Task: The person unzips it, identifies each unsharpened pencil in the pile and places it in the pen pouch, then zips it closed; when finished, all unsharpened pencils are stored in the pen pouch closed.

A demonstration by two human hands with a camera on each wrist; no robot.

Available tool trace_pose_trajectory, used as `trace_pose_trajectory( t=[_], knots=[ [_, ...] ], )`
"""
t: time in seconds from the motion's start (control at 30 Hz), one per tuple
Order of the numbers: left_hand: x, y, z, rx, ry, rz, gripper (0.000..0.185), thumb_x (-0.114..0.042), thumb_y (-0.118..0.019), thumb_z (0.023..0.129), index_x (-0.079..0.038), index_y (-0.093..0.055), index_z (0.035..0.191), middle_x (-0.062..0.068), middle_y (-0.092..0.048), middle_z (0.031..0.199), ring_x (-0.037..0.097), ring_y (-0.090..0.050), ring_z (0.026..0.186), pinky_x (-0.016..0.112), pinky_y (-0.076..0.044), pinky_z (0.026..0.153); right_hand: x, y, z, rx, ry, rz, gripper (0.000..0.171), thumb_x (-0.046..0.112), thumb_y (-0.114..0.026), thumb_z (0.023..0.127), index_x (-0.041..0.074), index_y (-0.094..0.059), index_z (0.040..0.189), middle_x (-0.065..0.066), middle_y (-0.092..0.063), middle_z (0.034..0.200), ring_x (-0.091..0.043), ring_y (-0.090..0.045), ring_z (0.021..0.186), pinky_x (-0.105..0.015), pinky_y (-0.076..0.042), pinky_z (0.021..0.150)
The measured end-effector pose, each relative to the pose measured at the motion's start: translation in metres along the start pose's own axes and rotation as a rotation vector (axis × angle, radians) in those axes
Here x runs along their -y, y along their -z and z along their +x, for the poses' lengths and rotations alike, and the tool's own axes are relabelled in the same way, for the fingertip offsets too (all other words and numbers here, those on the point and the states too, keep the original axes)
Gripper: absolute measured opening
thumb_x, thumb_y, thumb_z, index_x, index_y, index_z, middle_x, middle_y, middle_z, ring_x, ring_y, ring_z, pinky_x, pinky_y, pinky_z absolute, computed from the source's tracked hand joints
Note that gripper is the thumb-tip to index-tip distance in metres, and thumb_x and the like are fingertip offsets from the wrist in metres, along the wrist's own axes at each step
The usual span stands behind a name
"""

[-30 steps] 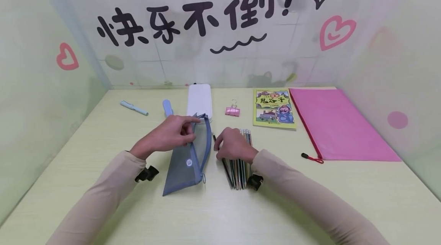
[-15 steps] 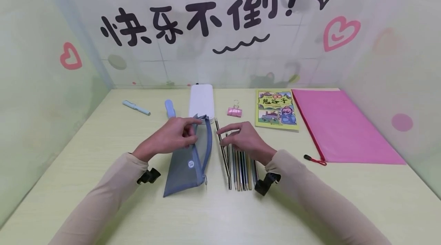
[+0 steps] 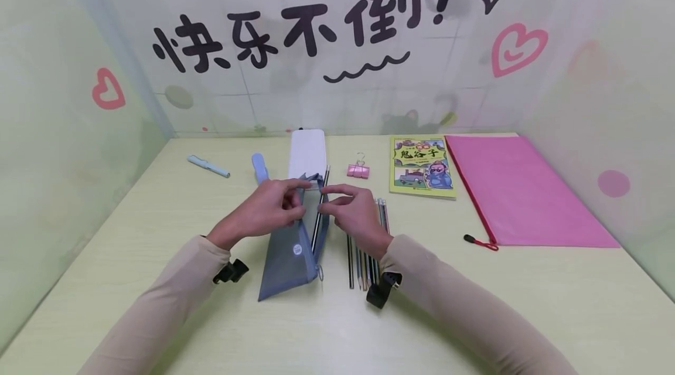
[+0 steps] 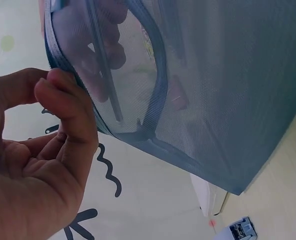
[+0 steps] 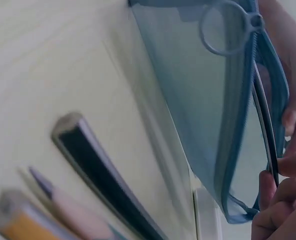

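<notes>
Tabletop (image 3: 295, 340), pale and wood-grained, enclosed by printed walls; two hands at work on a blue mesh pouch.

Far wall (image 3: 285, 102) bears large dark lettering (image 3: 311, 29) and a wavy line; left wall (image 3: 58, 176) and right wall (image 3: 596, 105) are pale green. Pouch (image 3: 285, 269) sits mid-table, mouth gaping; left hand (image 3: 266, 210) pinches its left rim, fingers bent. Right hand (image 3: 357, 217) has thumb and fingers closed on a dark pencil (image 3: 317, 231), its near part within the mouth, far end projecting. Row of pencils (image 3: 364, 275) lies just right. Far left: light-blue pen (image 3: 208, 165). Far centre: white case (image 3: 307, 149), pink clip (image 3: 358, 171). Far right: yellow book (image 3: 422, 169), beside pink zip folder (image 3: 527, 193), red-edged.
</notes>
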State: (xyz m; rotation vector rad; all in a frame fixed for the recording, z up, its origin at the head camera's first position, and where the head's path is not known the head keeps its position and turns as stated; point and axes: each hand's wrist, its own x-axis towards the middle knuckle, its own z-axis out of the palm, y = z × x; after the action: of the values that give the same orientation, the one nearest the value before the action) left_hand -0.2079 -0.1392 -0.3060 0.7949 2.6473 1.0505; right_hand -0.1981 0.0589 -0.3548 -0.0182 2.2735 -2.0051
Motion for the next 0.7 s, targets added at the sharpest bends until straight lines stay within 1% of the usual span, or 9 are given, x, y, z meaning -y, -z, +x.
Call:
trace_pose_trajectory(
  t=[0.1, 0.27, 0.4, 0.5, 0.6, 0.7],
  knots=[
    [-0.0017, 0.0002, 0.0003, -0.018, 0.003, -0.002, 0.052, -0.002, -0.059, 0.089, 0.005, -0.052, 0.141, 0.005, -0.065, 0.077, 0.013, -0.058, 0.063, 0.026, -0.047, 0.058, -0.0006, -0.0024, -0.0030, 0.023, 0.002, -0.015, 0.034, 0.012, -0.076, 0.085, 0.016, -0.074, 0.119, -0.007, -0.075, 0.088, -0.011, -0.049, 0.056, -0.023, -0.037, 0.050],
    [-0.0034, -0.0005, 0.0016, -0.040, 0.019, 0.008, 0.051, -0.004, -0.060, 0.091, 0.004, -0.052, 0.141, 0.005, -0.066, 0.079, 0.013, -0.059, 0.065, 0.027, -0.050, 0.061, -0.0020, -0.0055, -0.0071, 0.049, 0.002, -0.023, 0.034, 0.010, -0.076, 0.084, 0.015, -0.074, 0.118, -0.009, -0.075, 0.087, -0.011, -0.048, 0.055, -0.023, -0.036, 0.050],
    [-0.0028, -0.0010, 0.0023, -0.045, 0.016, 0.007, 0.051, -0.004, -0.060, 0.091, 0.004, -0.053, 0.141, 0.005, -0.066, 0.080, 0.013, -0.060, 0.065, 0.027, -0.051, 0.061, -0.0007, -0.0061, -0.0081, 0.073, 0.011, -0.050, 0.033, 0.010, -0.076, 0.085, 0.014, -0.074, 0.118, -0.010, -0.077, 0.090, -0.011, -0.055, 0.061, -0.023, -0.038, 0.052],
    [-0.0028, -0.0012, 0.0025, -0.049, 0.009, 0.006, 0.050, -0.005, -0.060, 0.092, 0.004, -0.053, 0.140, 0.005, -0.066, 0.079, 0.013, -0.060, 0.064, 0.027, -0.050, 0.060, 0.0009, -0.0070, -0.0075, 0.091, 0.020, -0.095, 0.032, 0.011, -0.077, 0.084, 0.015, -0.075, 0.116, -0.009, -0.078, 0.094, -0.013, -0.061, 0.070, -0.024, -0.042, 0.056],
    [-0.0032, -0.0016, 0.0030, -0.048, 0.000, 0.010, 0.049, -0.005, -0.060, 0.092, 0.003, -0.054, 0.140, 0.005, -0.066, 0.078, 0.013, -0.060, 0.064, 0.026, -0.049, 0.060, 0.0040, -0.0075, -0.0067, 0.109, 0.021, -0.167, 0.032, 0.012, -0.077, 0.084, 0.016, -0.076, 0.115, -0.009, -0.078, 0.093, -0.014, -0.061, 0.071, -0.024, -0.043, 0.059],
    [-0.0040, -0.0021, 0.0037, -0.044, -0.004, 0.013, 0.049, -0.006, -0.060, 0.092, 0.003, -0.054, 0.140, 0.004, -0.066, 0.078, 0.012, -0.059, 0.064, 0.025, -0.048, 0.059, 0.0075, -0.0067, -0.0052, 0.130, 0.011, -0.240, 0.032, 0.013, -0.077, 0.084, 0.017, -0.075, 0.115, -0.008, -0.079, 0.091, -0.015, -0.062, 0.069, -0.024, -0.042, 0.058]
  ],
)
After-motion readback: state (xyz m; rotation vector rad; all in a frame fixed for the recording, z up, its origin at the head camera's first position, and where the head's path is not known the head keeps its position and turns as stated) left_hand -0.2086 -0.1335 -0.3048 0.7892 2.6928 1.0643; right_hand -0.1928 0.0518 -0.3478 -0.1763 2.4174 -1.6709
